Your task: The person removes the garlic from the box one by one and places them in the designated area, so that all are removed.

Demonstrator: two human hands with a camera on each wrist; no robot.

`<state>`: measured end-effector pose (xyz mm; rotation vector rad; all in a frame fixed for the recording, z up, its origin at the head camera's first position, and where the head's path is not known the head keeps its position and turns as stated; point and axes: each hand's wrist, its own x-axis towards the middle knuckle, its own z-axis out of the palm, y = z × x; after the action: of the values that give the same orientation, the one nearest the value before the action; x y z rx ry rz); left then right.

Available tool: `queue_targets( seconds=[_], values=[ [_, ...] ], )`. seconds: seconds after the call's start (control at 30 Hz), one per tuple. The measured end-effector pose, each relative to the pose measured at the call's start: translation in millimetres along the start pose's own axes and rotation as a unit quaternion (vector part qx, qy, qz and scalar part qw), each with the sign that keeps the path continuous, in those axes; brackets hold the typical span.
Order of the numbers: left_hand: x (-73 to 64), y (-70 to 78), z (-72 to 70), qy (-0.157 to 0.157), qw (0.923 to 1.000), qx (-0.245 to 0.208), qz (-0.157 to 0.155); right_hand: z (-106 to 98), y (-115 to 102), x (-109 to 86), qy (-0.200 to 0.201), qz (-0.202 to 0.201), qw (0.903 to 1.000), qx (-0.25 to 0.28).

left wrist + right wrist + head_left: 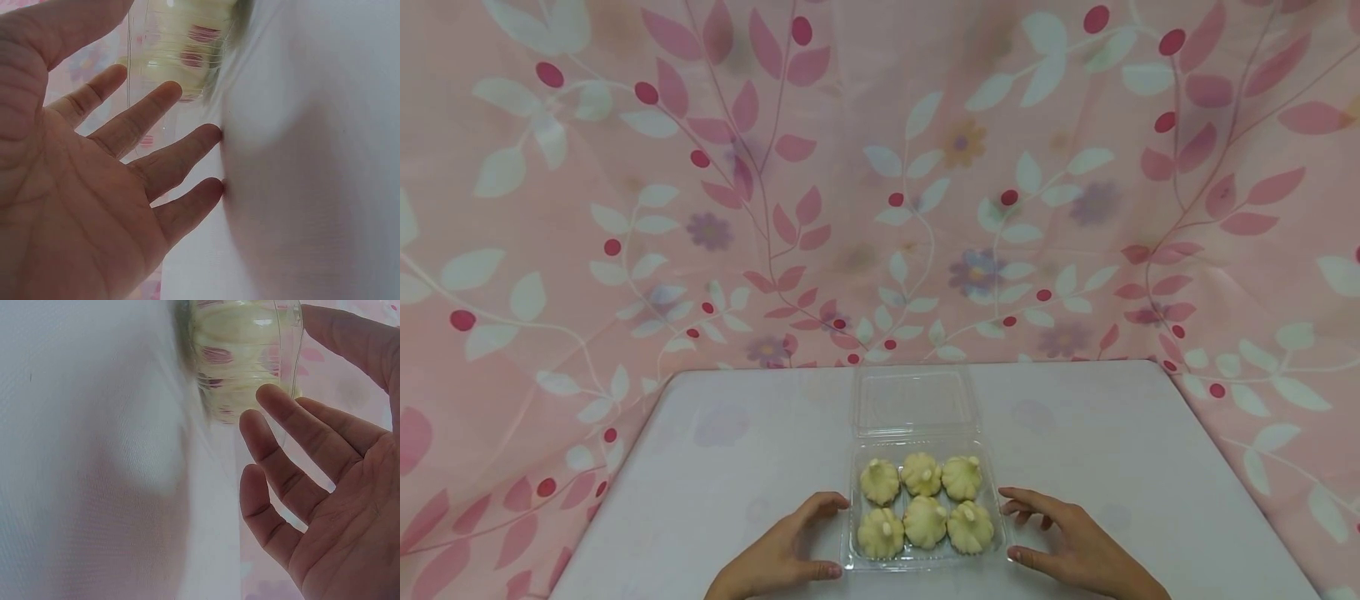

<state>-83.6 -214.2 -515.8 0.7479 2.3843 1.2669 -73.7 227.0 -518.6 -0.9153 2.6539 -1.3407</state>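
A clear plastic clamshell box (917, 566) lies on the table with its lid (916, 402) folded back, away from me. Inside sit several pale yellow garlic bulbs (925, 522) in two rows, stubby stems up. My left hand (784, 557) is at the box's left side, thumb and fingers spread apart, fingertips near the wall. In the left wrist view its lower fingertips (209, 187) meet the white cloth. On the opposite side, my right hand (1075, 546) has its fingers loosely bent and its thumb by the box's near right corner. Neither hand grips the box.
A white cloth covers the table (760, 433), whose rounded back corners show. Behind and to both sides hangs a pink curtain (865, 167) with leaves, flowers and red berries. The opened lid reaches nearly to the table's back edge.
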Motion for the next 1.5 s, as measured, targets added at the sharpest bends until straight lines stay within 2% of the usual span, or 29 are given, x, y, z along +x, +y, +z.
queue_targets(
  seconds=[0.27, 0.4, 0.63, 0.8, 1.1, 1.3, 1.5],
  values=[
    [0.3, -1.7, 0.2, 0.0, 0.9999, 0.0, 0.015, 2, 1, 0.0, 0.011, 0.004, 0.9999, -0.007],
    [0.4, -2.8, 0.2, 0.001, 0.9999, 0.002, 0.016, 2, 2, 2.2, 0.032, 0.005, 0.9993, -0.021],
    [0.9, -1.2, -0.6, 0.001, 1.0, 0.007, 0.007, 1, 1, 7.6, 0.094, -0.03, 0.9948, -0.025],
    [1.2, 0.7, -1.2, 0.0, 0.9999, 0.009, 0.005, 1, -3, 13.0, 0.119, -0.059, 0.991, -0.021],
    [2.0, 1.8, -2.4, -0.001, 0.9999, -0.001, 0.013, 5, -8, 23.1, 0.127, -0.075, 0.989, -0.008],
    [1.7, 1.0, -2.3, -0.003, 1.0, -0.003, -0.001, 9, -13, 30.3, 0.109, -0.078, 0.9909, -0.003],
    [1.4, 1.0, -2.7, -0.001, 1.0, -0.005, 0.004, 15, -15, 34.2, 0.102, -0.098, 0.9899, 0.009]
  ],
)
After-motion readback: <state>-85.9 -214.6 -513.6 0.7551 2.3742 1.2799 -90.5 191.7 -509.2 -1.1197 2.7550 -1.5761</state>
